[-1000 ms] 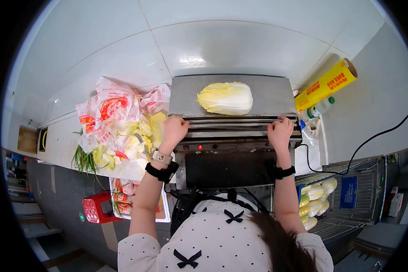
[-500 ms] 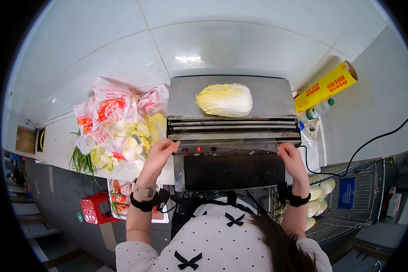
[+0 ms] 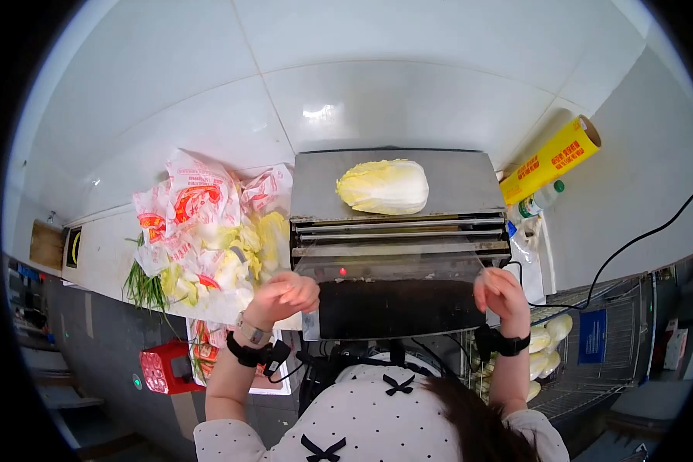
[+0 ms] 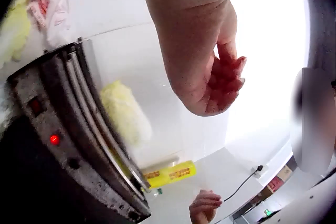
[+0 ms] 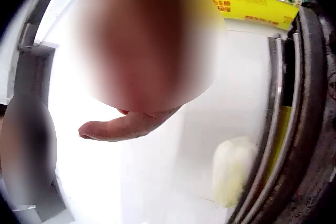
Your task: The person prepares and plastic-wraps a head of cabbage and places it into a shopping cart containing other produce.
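A sheet of clear cling film (image 3: 408, 260) stretches from the rollers (image 3: 408, 227) of the wrapping machine over its black plate (image 3: 400, 304). My left hand (image 3: 287, 293) pinches the film's left corner, beside the plate. At the opposite corner, my right hand (image 3: 500, 292) pinches the film with curled fingers. In the left wrist view the left fingers (image 4: 226, 79) are bent in toward the palm. Much of the right hand is blurred in the right wrist view. A napa cabbage (image 3: 383, 187) lies on the machine's metal top, behind the rollers.
Crumpled printed bags (image 3: 196, 200) and loose cabbage leaves (image 3: 242, 246) cover the left counter, with green onions (image 3: 144, 285) at its edge. On the right are a yellow film roll (image 3: 550, 160), a bottle (image 3: 543, 199) and a black cable (image 3: 624, 262). A cart (image 3: 608, 346) with cabbages stands below.
Both hands have moved from the rollers back toward the body, drawing the film out over the black plate. The cabbage stays on the metal top.
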Motion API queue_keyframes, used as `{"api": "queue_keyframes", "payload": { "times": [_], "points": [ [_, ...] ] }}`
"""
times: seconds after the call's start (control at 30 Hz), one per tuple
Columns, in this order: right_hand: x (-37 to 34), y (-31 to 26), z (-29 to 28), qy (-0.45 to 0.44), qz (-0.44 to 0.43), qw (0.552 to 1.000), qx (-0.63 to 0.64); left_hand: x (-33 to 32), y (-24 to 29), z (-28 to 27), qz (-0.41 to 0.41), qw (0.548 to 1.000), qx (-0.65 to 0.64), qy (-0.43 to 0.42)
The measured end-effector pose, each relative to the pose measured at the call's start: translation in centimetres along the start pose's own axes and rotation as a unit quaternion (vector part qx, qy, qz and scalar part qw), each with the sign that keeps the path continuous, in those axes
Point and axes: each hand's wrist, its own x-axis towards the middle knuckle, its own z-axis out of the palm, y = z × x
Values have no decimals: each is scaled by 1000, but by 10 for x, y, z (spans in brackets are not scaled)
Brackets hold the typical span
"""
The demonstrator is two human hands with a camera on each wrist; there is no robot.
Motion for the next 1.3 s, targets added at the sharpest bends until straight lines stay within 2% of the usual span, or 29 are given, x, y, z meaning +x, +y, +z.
{"api": "queue_keyframes", "payload": {
  "times": [0.13, 0.2, 0.23, 0.27, 0.33, 0.37, 0.4, 0.43, 0.47, 0.5, 0.6, 0.67, 0.73, 0.8, 0.87, 0.9, 1.0, 1.03, 1.1, 1.2, 1.23, 1.27, 1.3],
  "points": [
    [-16, -35, 17, -89, -82, 991, 64, 10, 46, 47, 49, 991, 78, -97],
    [-10, -55, 26, -103, -126, 984, 74, 22, 64, 65, 77, 981, 93, -154],
    [-2, -65, 29, -111, -149, 979, 79, 30, 70, 68, 116, 979, 101, -130],
    [11, -73, 36, -82, -164, 974, 130, 40, 77, 68, 156, 976, 109, -106],
    [45, -91, 34, -15, -166, 961, 221, 65, 95, 49, 159, 987, 1, -1],
    [67, -99, 26, 22, -153, 953, 261, 87, 109, 31, 150, 988, 29, -14],
    [95, -106, 27, 38, -185, 961, 202, 109, 121, 12, 142, 988, 59, -27],
    [126, -110, 28, 52, -218, 964, 141, 129, 130, 1, 156, 983, 95, 35],
    [155, -112, 17, 37, -216, 965, 146, 148, 135, -7, 171, 972, 131, 95],
    [183, -109, 4, 20, -216, 965, 151, 164, 137, -21, 163, 959, 204, 108],
    [251, -88, -25, 121, -213, 964, 102, 201, 127, -57, 138, 884, 421, 147],
    [278, -63, -45, 175, -213, 959, 57, 220, 117, -89, 93, 825, 545, 118],
    [292, -38, -65, 214, -181, 960, 22, 226, 98, -100, 28, 807, 576, 126],
    [299, -11, -81, 238, -133, 961, -38, 231, 75, -137, -17, 789, 607, 97],
    [303, 13, -92, 248, -92, 956, -124, 224, 60, -149, -133, 791, 590, 89],
    [303, 18, -96, 216, -59, 964, -145, 221, 54, -153, -193, 789, 576, 85],
    [282, 27, -91, 97, 42, 974, -199, 204, 49, -132, -186, 812, 540, 124],
    [264, 18, -78, 48, 75, 973, -212, 199, 39, -152, -174, 837, 516, 57],
    [249, 9, -77, -62, 126, 968, -207, 197, 40, -139, -164, 801, 575, 16],
    [229, -11, -55, -191, 26, 916, -353, 193, 39, -119, -173, 733, 658, -8],
    [226, -16, -46, -192, 44, 854, -481, 193, 43, -106, -181, 714, 677, -8],
    [225, -15, -42, -178, 37, 856, -485, 193, 45, -101, -187, 694, 696, -8],
    [223, -13, -39, -164, 30, 856, -488, 195, 43, -103, -179, 696, 695, 11]
  ]
}}
